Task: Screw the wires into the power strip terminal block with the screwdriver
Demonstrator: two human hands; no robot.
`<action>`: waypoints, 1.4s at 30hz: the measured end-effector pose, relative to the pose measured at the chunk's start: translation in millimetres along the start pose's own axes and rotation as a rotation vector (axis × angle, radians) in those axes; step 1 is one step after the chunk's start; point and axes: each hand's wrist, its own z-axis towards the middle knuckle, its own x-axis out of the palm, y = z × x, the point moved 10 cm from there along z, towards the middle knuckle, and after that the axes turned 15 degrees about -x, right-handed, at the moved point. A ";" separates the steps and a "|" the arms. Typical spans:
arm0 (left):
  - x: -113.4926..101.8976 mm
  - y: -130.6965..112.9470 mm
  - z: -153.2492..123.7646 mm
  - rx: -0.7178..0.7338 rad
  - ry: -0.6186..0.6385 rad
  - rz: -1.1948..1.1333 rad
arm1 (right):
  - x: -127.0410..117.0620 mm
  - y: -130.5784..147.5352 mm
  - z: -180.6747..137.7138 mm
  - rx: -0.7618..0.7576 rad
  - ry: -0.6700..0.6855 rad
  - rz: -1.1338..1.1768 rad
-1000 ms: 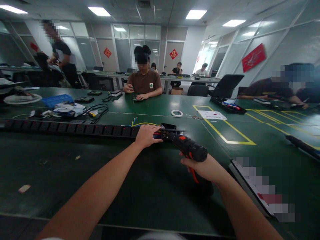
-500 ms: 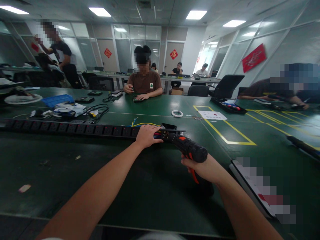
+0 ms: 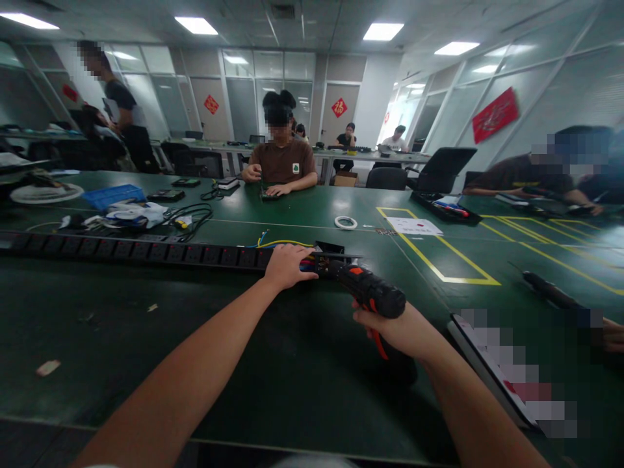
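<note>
Power strip [image 3: 146,251] lies left-to-right, drill [image 3: 373,290] pointing at its right end

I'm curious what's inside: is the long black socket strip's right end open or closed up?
Open: coloured wires show exposed at that end of the socket strip, between the left hand and the power drill.

Green bench [image 3: 292,390] bears a blue rectangular plastic tray [image 3: 114,195] at left, white flat ring [image 3: 345,227] mid-bench, and white paper sheet [image 3: 414,226] overlapping yellow taped rectangle [image 3: 470,281].
</note>
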 end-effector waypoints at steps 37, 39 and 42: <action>2.0 0.8 1.2 0.003 0.001 -0.017 | -2.0 3.1 -1.3 0.011 0.003 -0.014; 1.9 0.9 1.1 0.001 0.000 -0.017 | -2.1 1.9 -1.7 0.016 0.003 -0.016; 0.2 0.4 0.5 -0.001 -0.002 -0.019 | -1.2 0.7 -1.3 0.010 0.011 -0.020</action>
